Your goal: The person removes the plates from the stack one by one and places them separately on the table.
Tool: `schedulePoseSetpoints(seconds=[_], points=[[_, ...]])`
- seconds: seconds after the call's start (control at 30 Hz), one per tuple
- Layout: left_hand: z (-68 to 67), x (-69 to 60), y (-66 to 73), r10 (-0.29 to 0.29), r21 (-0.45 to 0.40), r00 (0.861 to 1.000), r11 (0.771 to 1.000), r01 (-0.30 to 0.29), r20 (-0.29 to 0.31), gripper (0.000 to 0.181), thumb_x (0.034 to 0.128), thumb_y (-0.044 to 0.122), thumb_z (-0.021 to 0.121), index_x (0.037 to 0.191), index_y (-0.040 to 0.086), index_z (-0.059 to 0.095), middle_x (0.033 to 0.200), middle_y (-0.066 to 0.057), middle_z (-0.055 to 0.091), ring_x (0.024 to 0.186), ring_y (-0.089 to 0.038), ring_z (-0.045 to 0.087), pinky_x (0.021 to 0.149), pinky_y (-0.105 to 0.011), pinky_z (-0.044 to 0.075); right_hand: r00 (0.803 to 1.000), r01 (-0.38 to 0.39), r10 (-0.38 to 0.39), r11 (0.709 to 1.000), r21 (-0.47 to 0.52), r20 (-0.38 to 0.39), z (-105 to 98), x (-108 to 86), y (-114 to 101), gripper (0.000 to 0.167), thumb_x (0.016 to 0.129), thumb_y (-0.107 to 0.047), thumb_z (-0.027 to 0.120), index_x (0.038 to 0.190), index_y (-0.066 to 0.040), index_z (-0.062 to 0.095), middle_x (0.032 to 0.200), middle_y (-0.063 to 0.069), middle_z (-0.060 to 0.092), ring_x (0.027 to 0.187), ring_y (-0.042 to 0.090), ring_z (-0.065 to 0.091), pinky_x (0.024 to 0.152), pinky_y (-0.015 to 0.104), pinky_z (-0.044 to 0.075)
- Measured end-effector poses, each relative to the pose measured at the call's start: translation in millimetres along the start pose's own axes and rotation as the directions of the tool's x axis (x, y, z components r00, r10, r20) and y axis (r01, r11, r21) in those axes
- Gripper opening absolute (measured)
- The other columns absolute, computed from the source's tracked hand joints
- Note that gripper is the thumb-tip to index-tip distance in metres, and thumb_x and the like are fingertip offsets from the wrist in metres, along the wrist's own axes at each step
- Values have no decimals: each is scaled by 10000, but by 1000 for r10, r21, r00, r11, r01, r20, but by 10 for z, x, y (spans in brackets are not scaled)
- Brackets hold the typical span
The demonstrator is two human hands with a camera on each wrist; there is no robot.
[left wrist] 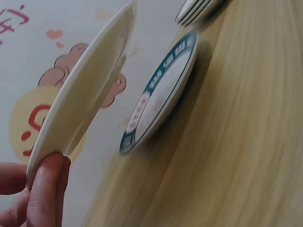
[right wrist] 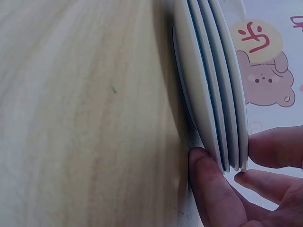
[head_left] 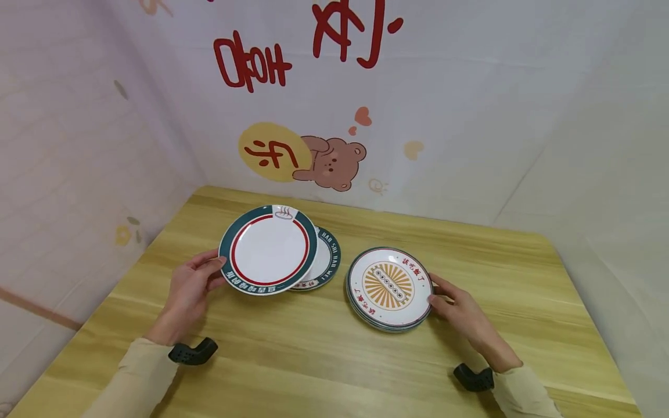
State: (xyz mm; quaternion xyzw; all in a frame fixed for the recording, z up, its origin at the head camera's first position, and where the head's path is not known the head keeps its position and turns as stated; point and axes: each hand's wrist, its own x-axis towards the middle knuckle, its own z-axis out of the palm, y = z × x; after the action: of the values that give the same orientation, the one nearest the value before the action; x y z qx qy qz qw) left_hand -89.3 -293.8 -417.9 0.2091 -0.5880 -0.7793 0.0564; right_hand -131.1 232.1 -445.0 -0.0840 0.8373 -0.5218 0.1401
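My left hand (head_left: 190,290) pinches the near-left rim of a white plate (head_left: 269,249) with a dark green border and red ring, held raised above the table. Partly beneath it in the head view lies another green-rimmed plate (head_left: 326,261); the left wrist view shows that plate (left wrist: 163,94) apart from the raised one. A stack of several plates (head_left: 389,287), the top one with an orange sunburst, is on the right. At its right edge my right hand (head_left: 467,319) has thumb and fingers around the rims, and the right wrist view shows these stacked rims (right wrist: 220,94) between the fingers.
The wooden table (head_left: 292,360) reaches back to a white wall cloth (head_left: 460,104) printed with a bear, hearts and red characters. A black band piece (head_left: 193,352) is on the left wrist, another (head_left: 474,377) on the right.
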Motion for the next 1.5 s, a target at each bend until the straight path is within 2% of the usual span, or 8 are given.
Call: schedulePoseSetpoints(seconds=[0.2, 0.5, 0.73, 1.0, 1.23, 1.33, 1.4, 1.5], points=[[-281, 148, 23, 7, -113, 999, 994, -12, -50, 105, 970, 47, 718, 1045, 117, 738, 931, 6, 745, 780, -116, 718, 693, -227, 626, 1000, 4, -5, 1000, -14, -6, 17, -5, 14, 593, 1055, -119, 589, 1571, 55, 353, 1380, 335, 540, 1150, 321, 619, 798, 262, 593], [-574, 317, 47, -44, -188, 990, 982, 18, -134, 132, 953, 8, 721, 939, 133, 761, 851, -8, 746, 722, -123, 724, 646, -238, 627, 1000, 29, -29, 999, -29, -10, 35, -20, 7, 584, 1057, -108, 582, 1561, 78, 353, 1374, 339, 547, 1234, 384, 578, 847, 203, 560], [-678, 392, 41, -101, -162, 976, 984, 69, -195, 128, 958, 27, 719, 1000, 147, 717, 842, 9, 734, 717, -122, 727, 648, -247, 628, 1000, 28, -29, 999, -47, -12, 47, -23, 21, 580, 1058, -107, 585, 1557, 81, 359, 1385, 339, 543, 1264, 410, 564, 886, 163, 529], [-689, 502, 14, -105, -133, 963, 988, 73, -246, 164, 970, -17, 678, 1093, 91, 676, 823, 14, 717, 708, -115, 729, 658, -254, 630, 999, 43, -45, 996, -77, -23, 38, -3, 21, 568, 1060, -110, 580, 1551, 85, 369, 1382, 334, 552, 1276, 422, 558, 919, 187, 525], [-703, 514, -18, -145, -102, 965, 987, 125, -220, 365, 1010, -15, 605, 1361, 37, 519, 863, 43, 680, 748, -105, 740, 744, -258, 623, 999, 38, -40, 997, -69, -25, 48, 13, 30, 572, 1063, -111, 577, 1563, 66, 363, 1399, 335, 544, 1282, 422, 558, 922, 214, 542], [-714, 505, -34, -150, -42, 972, 989, 144, -182, 497, 1035, -2, 559, 1509, 10, 409, 921, 64, 652, 782, -72, 728, 786, -246, 616, 999, 30, -32, 997, -67, -22, 52, 9, 46, 581, 1064, -116, 577, 1571, 56, 353, 1398, 331, 544, 1279, 415, 558, 898, 200, 546], [-708, 492, -31, -147, 20, 978, 988, 151, -146, 590, 1054, 27, 535, 1594, -11, 301, 1114, -22, 639, 820, -37, 712, 830, -235, 604, 999, 29, -31, 997, -67, -24, 49, 1, 51, 586, 1065, -121, 577, 1576, 50, 347, 1403, 334, 538, 1287, 422, 551, 906, 225, 554], [-677, 464, -8, -111, 189, 992, 975, 120, -56, 629, 1092, 90, 471, 1619, -63, 162, 1427, -213, 456, 850, 15, 680, 862, -213, 593, 999, 33, -35, 997, -74, -26, 36, -2, 46, 591, 1069, -127, 572, 1584, 40, 337, 1421, 335, 525, 1308, 434, 536, 957, 304, 554]])
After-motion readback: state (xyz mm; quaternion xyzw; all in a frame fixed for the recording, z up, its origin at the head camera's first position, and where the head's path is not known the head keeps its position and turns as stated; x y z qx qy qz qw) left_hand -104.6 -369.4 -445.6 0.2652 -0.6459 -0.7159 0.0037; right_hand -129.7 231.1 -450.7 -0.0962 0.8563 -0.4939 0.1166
